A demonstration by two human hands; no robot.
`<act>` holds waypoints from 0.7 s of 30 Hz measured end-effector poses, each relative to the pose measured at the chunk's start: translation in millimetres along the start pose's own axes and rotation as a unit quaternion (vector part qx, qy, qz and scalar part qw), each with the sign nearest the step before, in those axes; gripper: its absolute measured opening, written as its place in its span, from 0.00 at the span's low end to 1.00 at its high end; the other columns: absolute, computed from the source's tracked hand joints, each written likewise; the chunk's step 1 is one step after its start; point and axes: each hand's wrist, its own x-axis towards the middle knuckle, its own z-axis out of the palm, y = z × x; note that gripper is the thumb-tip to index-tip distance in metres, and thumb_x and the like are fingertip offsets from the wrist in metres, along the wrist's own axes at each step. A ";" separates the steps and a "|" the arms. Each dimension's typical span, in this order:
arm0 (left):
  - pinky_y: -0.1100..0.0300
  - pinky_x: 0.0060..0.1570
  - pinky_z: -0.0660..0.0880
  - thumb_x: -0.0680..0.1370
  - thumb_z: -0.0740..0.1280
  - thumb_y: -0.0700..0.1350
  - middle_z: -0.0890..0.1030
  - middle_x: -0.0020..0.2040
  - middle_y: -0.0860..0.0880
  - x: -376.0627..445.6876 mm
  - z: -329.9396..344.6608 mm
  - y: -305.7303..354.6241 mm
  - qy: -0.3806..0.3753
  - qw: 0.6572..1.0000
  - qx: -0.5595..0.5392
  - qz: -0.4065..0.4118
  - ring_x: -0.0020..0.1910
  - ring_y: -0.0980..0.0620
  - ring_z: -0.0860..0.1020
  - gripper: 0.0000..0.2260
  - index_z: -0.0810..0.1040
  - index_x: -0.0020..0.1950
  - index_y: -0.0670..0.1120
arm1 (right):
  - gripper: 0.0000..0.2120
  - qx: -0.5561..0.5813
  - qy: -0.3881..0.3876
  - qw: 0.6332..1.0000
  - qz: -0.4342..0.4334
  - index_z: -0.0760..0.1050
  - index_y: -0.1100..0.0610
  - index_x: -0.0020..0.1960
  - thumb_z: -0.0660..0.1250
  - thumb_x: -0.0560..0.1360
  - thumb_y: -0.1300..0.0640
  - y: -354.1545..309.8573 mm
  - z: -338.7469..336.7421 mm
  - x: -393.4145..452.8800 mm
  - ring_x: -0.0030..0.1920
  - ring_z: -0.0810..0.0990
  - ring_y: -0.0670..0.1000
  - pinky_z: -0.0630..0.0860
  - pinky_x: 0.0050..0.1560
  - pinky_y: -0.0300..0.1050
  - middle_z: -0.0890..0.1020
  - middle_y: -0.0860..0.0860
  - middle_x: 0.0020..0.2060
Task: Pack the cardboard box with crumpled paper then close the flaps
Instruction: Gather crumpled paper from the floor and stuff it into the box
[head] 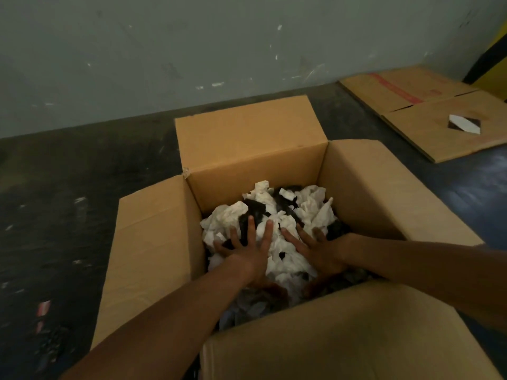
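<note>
Cardboard box [153,242] sits open at frame centre, its nearest flap [343,333] rising at the lower edge. Inside, left hand [251,253] and right hand [318,252] lie flat, fingers spread wide, gripping nothing, on crumpled paper [285,215]: light, springy, likely rebounding. Stiff flaps are probably best taken by their free edges. Flattened cardboard [428,116] lies well clear, upper right.

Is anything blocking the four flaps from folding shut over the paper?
Yes: both the left hand and right hand lie flat on the crumpled paper inside the cardboard box, forearms crossing its near side.
</note>
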 end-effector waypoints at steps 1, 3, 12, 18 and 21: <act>0.21 0.63 0.43 0.67 0.73 0.67 0.21 0.72 0.44 2.2 3.1 0.2 0.009 1.000 -0.003 0.000 0.72 0.29 0.31 0.61 0.19 0.70 0.58 | 0.60 0.003 -0.009 1.000 0.003 0.19 0.47 0.70 0.70 0.70 0.38 2.1 1.0 3.3 0.74 0.29 0.62 0.36 0.73 0.60 0.26 0.54 0.73; 0.22 0.64 0.46 0.69 0.72 0.65 0.23 0.74 0.43 4.8 7.7 -0.1 0.023 1.000 -0.003 -0.003 0.73 0.29 0.32 0.59 0.21 0.71 0.57 | 0.62 0.012 -0.031 0.999 0.006 0.17 0.44 0.68 0.71 0.68 0.36 4.6 1.0 7.3 0.74 0.30 0.64 0.39 0.73 0.63 0.25 0.53 0.73; 0.24 0.63 0.36 0.61 0.68 0.76 0.25 0.75 0.46 -12.4 -21.0 -14.7 0.014 0.998 0.056 0.008 0.72 0.29 0.29 0.62 0.23 0.72 0.59 | 0.51 0.006 -0.022 1.000 -0.019 0.30 0.40 0.75 0.61 0.68 0.26 9.4 -32.8 -7.5 0.78 0.48 0.55 0.51 0.76 0.53 0.43 0.48 0.79; 0.26 0.66 0.37 0.59 0.69 0.76 0.24 0.74 0.45 -15.1 -51.1 -32.8 0.060 0.996 0.062 -0.029 0.71 0.27 0.29 0.65 0.23 0.73 0.55 | 0.50 -0.011 0.073 0.996 0.041 0.31 0.34 0.73 0.54 0.63 0.19 5.2 -84.4 6.4 0.77 0.44 0.62 0.52 0.73 0.65 0.36 0.51 0.78; 0.25 0.65 0.36 0.58 0.69 0.76 0.26 0.76 0.46 -3.7 -48.9 -33.9 0.059 0.995 0.068 -0.032 0.72 0.29 0.29 0.66 0.24 0.74 0.53 | 0.55 -0.028 0.062 0.996 0.066 0.25 0.33 0.70 0.59 0.59 0.19 3.8 -82.9 33.5 0.75 0.35 0.66 0.48 0.71 0.71 0.28 0.49 0.74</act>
